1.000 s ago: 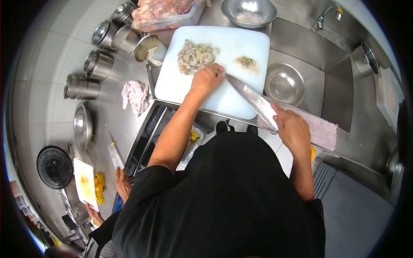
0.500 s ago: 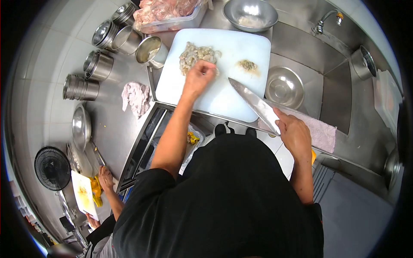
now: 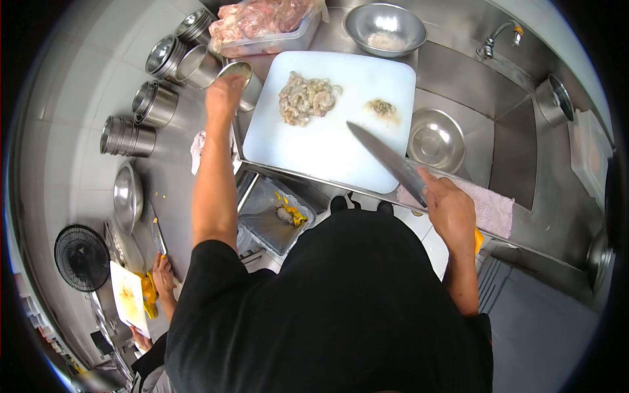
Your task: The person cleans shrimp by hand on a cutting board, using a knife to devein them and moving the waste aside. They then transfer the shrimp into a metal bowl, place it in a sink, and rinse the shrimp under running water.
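Note:
My right hand (image 3: 451, 204) is closed round the handle of a large kitchen knife (image 3: 386, 157). Its broad blade points up and left over the white cutting board (image 3: 295, 147). A pile of peeled raw shrimp (image 3: 306, 98) lies on the board's left half, and a small heap of dark scraps (image 3: 382, 108) sits to the right. My left hand (image 3: 225, 96) is at the mouth of a steel pot (image 3: 250, 93) left of the board. Its fingers are blurred, so whether they hold anything is hidden.
Raw meat (image 3: 262, 26) fills a plastic tub behind the board. Right of that is a steel bowl (image 3: 384, 31); another bowl (image 3: 436, 139) sits in the sink (image 3: 452, 75). Below the counter is a waste bin (image 3: 268, 219). At lower left, a co-worker's hand (image 3: 164, 278) is beside a small board (image 3: 130, 298).
My left hand has moved from the shrimp pile leftward to the pot, uncovering the shrimp. The knife stays in my right hand, its blade slightly turned. The view has shifted a little.

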### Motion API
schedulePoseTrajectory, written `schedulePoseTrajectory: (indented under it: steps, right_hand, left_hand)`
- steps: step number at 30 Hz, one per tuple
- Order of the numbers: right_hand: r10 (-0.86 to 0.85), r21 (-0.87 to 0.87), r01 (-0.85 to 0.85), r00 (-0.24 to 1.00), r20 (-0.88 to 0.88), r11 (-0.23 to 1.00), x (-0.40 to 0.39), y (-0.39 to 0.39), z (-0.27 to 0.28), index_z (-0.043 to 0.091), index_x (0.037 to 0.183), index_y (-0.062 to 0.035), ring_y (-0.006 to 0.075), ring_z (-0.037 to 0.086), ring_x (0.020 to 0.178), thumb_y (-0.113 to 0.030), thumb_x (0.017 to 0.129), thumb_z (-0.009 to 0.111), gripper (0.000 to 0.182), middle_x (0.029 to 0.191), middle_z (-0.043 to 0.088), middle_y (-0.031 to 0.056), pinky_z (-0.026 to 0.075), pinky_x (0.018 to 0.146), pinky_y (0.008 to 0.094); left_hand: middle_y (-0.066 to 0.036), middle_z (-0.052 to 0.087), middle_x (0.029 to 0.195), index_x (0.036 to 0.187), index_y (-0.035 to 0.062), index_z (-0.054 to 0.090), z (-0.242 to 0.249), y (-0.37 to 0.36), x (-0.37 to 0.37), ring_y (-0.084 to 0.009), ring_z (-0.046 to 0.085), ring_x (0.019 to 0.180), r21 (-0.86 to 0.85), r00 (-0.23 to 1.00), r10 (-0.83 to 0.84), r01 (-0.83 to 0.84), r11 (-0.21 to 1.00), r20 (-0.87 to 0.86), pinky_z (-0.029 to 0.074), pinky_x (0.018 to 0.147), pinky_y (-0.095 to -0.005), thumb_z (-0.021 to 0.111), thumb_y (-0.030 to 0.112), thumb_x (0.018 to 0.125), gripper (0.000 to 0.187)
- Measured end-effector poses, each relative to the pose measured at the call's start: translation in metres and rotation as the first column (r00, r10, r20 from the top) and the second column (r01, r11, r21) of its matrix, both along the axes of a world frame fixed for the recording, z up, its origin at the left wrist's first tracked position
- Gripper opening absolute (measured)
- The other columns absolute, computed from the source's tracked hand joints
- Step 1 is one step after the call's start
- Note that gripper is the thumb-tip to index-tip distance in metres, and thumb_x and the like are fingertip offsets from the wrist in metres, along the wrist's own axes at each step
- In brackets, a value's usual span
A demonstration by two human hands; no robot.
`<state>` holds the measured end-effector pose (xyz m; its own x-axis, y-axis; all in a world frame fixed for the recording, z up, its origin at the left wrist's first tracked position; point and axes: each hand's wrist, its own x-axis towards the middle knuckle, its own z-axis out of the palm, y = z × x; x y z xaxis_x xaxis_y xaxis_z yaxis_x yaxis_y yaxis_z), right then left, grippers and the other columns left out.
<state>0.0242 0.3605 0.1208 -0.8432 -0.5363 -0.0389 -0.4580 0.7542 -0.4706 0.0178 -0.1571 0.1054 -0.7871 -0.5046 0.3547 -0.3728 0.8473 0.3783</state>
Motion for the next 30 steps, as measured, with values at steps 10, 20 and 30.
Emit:
schedulePoseTrajectory:
  steps: [10,20,30]
  right_hand:
    - [-0.19,-0.111,0.222,0.951,0.246,0.969,-0.032,0.021,-0.034,0.069,0.133,-0.0177,0.0373,0.068,0.102,-0.018,0.094,0.061,0.04,0.114,0.072,0.0197,0.051,0.09,0.0428]
    - [-0.011,-0.033,0.013,0.999,0.033,0.999,-0.016,0.004,-0.026,0.066,0.135,-0.0194,0.0384,0.066,0.096,-0.018,0.094,0.063,0.041,0.103,0.071,0.016,0.052,0.084,0.0472]
    - [-0.117,-0.117,0.133,0.984,0.134,0.984,-0.029,-0.005,-0.019,0.068,0.133,-0.0198,0.0403,0.066,0.099,-0.022,0.096,0.06,0.037,0.104,0.071,0.0208,0.05,0.088,0.0492]
  left_hand:
    - [-0.012,0.073,0.093,0.1,0.0113,0.076,-0.059,0.154,-0.044,-0.0338,0.067,0.092,-0.344,0.936,-0.325,0.352,0.871,0.135,0.053,0.089,-0.0437,0.073,0.029,0.086,0.022]
    - [-0.014,0.074,0.088,0.11,0.0044,0.074,-0.05,0.16,-0.043,-0.0277,0.071,0.076,0.768,0.966,-0.25,0.214,0.604,-0.073,0.055,0.079,-0.04,0.064,0.026,0.091,0.03]
    - [-0.013,0.076,0.091,0.107,0.0096,0.079,-0.055,0.166,-0.013,-0.0265,0.072,0.081,0.296,0.915,-0.361,0.3,0.907,0.18,0.055,0.077,-0.0365,0.071,0.031,0.092,0.027]
